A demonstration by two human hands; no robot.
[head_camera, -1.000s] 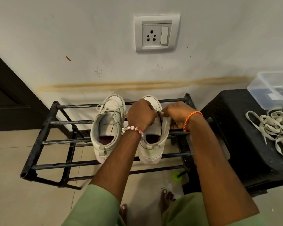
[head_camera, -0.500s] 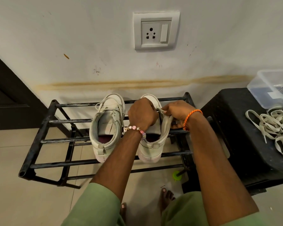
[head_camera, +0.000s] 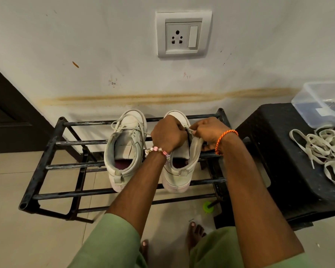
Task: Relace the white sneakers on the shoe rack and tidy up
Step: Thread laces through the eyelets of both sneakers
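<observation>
Fingers of the left hand (head_camera: pixel 167 133): curled tight over the upper front of the right sneaker (head_camera: pixel 179 157); what they pinch beneath the knuckles is hidden. Fingers of the right hand (head_camera: pixel 209 132): curled, pinching a pale lace end (head_camera: pixel 190 130) at the sneaker's right upper edge, thumb side toward the left hand. Hands nearly touching above the shoe's tongue.

Right sneaker: white, worn, heel toward the viewer, toe toward the wall, resting on the top bars of the shoe rack (head_camera: pixel 46 167). Dark red insole visible in its mouth.

Left sneaker (head_camera: pixel 125 149): just beside the right one, same orientation, laced, with loose lace loops near the toe.

Shoe rack: black metal tube frame, scuffed, standing against the wall.

Left wrist: beaded bracelet (head_camera: pixel 159 150), pink and pearl. Right wrist: orange thread band (head_camera: pixel 223 139). Both arms bare to green sleeves.

Black stool (head_camera: pixel 290 171): right of the rack. On it, a heap of loose off-white laces (head_camera: pixel 325 151) and a clear plastic container (head_camera: pixel 323 103), partly cut off by the frame edge.

Wall: white socket plate (head_camera: pixel 183 34) above the rack; brown horizontal stain below it. Floor: beige tiles, bare toes visible, a small green cap (head_camera: pixel 208 206) near the rack's foot.
</observation>
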